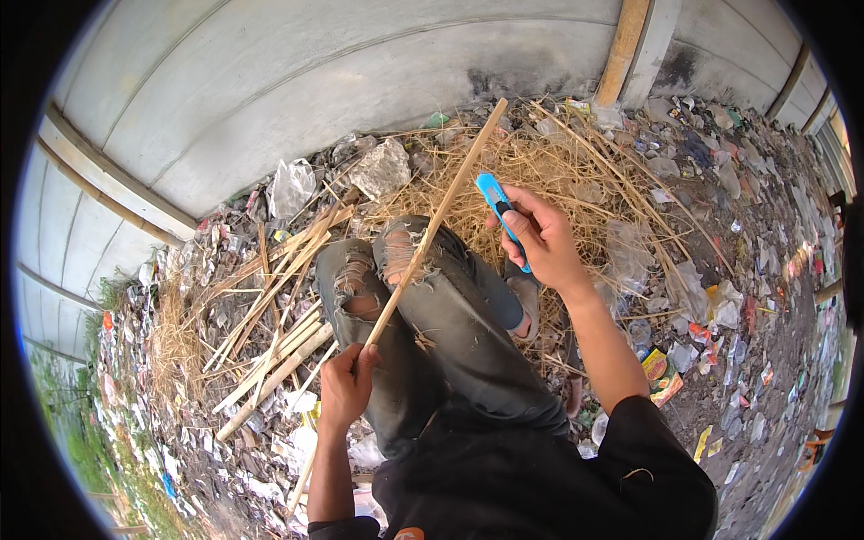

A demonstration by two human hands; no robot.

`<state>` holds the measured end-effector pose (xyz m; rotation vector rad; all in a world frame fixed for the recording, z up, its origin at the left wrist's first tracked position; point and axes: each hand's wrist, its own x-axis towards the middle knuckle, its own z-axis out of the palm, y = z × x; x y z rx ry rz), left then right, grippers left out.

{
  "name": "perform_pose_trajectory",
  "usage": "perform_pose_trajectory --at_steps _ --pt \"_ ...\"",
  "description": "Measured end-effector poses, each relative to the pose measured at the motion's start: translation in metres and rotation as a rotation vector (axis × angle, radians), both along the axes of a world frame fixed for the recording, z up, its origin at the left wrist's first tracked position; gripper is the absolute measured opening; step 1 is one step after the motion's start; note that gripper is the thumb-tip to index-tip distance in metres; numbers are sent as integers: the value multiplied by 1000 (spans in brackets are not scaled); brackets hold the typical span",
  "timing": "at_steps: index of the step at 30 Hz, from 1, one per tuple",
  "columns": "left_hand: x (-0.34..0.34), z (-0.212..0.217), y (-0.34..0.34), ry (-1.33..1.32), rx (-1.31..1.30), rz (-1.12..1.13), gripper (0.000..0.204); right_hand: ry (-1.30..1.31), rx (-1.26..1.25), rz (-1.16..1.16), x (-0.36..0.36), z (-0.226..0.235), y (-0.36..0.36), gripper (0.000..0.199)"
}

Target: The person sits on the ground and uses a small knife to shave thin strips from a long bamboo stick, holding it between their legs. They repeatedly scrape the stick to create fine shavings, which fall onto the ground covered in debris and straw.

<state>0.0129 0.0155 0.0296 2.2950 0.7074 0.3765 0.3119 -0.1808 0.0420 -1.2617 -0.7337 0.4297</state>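
Observation:
A long, narrow bamboo strip slants across my knees, its far end reaching toward the wall. My left hand is closed around its lower part, and the strip carries on below the fist along my forearm. In my right hand is a blue box cutter, gripped with the thumb on its dark slider. The cutter is just right of the strip's upper half and apart from it. Whether its blade is out I cannot tell. Curly pale shavings lie heaped on the ground beyond my knees.
Several bamboo strips and sticks lie piled to my left. A rough stone chunk sits near the grey panel wall, beside a clear plastic bag. Plastic litter covers the ground. A wooden post stands against the wall.

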Motion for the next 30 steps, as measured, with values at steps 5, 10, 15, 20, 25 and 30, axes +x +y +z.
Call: perform_pose_trajectory --at_steps 5,10,15,20,25,30 --pt "-9 0 5 57 5 42 34 82 -5 -1 -9 -8 8 38" --pt "-14 -5 8 18 -20 83 36 78 -27 -35 -10 -9 8 35" --pt "-28 5 28 -56 -255 151 43 -66 -30 -5 -2 16 13 34" --pt "-27 49 49 -317 -747 122 45 -312 -113 -74 28 98 23 42" --pt "-9 63 64 -337 -675 22 43 -435 -218 1 39 150 41 49" --pt "9 38 57 -237 -684 -49 38 -458 -422 182 1 144 66 45"
